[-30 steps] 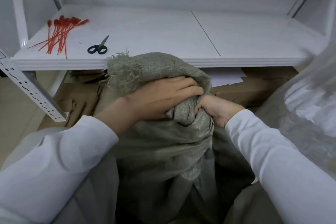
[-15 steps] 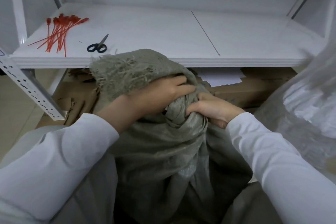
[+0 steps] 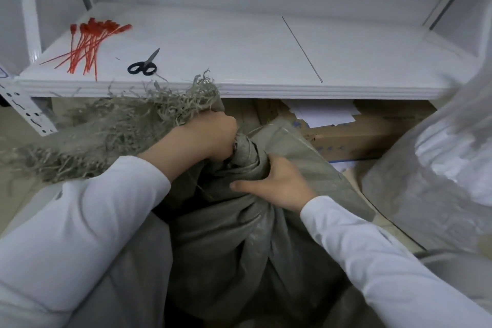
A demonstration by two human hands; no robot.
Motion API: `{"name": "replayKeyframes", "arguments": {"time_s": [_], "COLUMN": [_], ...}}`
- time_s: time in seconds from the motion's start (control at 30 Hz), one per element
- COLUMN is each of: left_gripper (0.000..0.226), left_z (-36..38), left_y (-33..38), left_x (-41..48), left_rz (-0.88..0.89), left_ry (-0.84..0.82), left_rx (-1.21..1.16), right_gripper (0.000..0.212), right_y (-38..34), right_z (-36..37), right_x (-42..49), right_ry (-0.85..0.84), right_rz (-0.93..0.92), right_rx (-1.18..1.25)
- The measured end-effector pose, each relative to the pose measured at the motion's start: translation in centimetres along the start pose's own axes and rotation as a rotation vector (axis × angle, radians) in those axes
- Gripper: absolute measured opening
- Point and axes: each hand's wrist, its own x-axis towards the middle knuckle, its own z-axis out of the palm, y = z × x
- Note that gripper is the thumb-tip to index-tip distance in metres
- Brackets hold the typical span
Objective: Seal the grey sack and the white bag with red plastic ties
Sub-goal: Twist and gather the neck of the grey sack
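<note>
The grey sack (image 3: 234, 242) stands in front of me, its mouth gathered into a twisted neck. My left hand (image 3: 210, 138) grips the top of that neck, and the frayed rim fans out to the left. Just below, my right hand (image 3: 277, 184) wraps around the twisted neck. The white bag (image 3: 439, 181) stands at the right, untouched. A bunch of red plastic ties (image 3: 89, 45) lies on the white shelf (image 3: 239, 48) at the far left.
Black-handled scissors (image 3: 145, 64) lie on the shelf to the right of the ties. Cardboard boxes (image 3: 359, 136) with loose white papers sit under the shelf behind the sack. A perforated white shelf post (image 3: 24, 109) slants at the left.
My left hand has pulled the sack's top up and to the left, so the frayed rim spreads out. My right hand has slid lower on the neck.
</note>
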Motion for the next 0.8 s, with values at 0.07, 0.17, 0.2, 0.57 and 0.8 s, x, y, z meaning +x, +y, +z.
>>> {"name": "replayKeyframes", "arguments": {"time_s": [0.07, 0.17, 0.2, 0.57, 0.8], "left_gripper": [0.013, 0.026, 0.027, 0.047, 0.018], "left_z": [-0.2, -0.5, -0.5, 1.5, 1.8], "left_y": [-0.3, -0.4, -0.5, -2.5, -1.1], "left_x": [0.0, 0.4, 0.5, 0.6, 0.1], "left_rz": [-0.001, 0.051, 0.064, 0.004, 0.184], "left_ry": [-0.110, -0.277, -0.329, 0.414, 1.156], "left_rx": [-0.092, -0.268, -0.306, -0.017, 0.153], "right_gripper": [0.066, 0.064, 0.062, 0.010, 0.033], "right_y": [0.2, 0.5, 0.7, 1.7, 1.1], "right_z": [0.7, 1.5, 1.8, 1.3, 0.7], "right_x": [0.2, 0.6, 0.8, 3.2, 2.4], "right_ry": [0.031, 0.115, 0.141, 0.080, 0.021], "right_rz": [-0.020, -0.047, -0.042, 0.068, 0.260], "right_rx": [0.008, 0.001, 0.004, 0.115, 0.472]}}
